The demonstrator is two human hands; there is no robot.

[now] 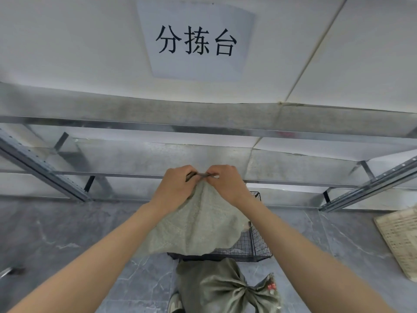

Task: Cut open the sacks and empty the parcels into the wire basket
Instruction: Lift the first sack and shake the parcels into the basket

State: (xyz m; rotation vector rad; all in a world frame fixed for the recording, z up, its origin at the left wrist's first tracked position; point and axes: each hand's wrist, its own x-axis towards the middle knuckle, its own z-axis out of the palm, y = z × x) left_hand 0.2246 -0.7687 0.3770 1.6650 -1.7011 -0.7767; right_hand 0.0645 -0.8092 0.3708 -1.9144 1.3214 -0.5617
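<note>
Big metal shelving (203,129) runs along the wall behind the wire basket (255,245), with a printed sign (196,41) taped up high above it. The basket itself sits on the grey floor (56,233), right under the shelf's lower rail.

Directly over the basket hangs a pale woven sack (198,224), held up by one end so it drapes down and covers most of the basket's left side. Just in front of the basket, nearer the person, there's a second sack (221,288), still tied off at the neck, so that one hasn't been touched yet. Off to the basket's right lies a flat printed bag (401,240).

Left hand (174,188) and right hand (228,184) are both closed tight, pinching the top edge of the held sack, knuckles nearly touching. Can't tell if any parcels are still inside.

Looks like the emptying step to me: sack upended and getting shaken out. Next up is probably dropping the empty one aside and cutting open the tied sack.
</note>
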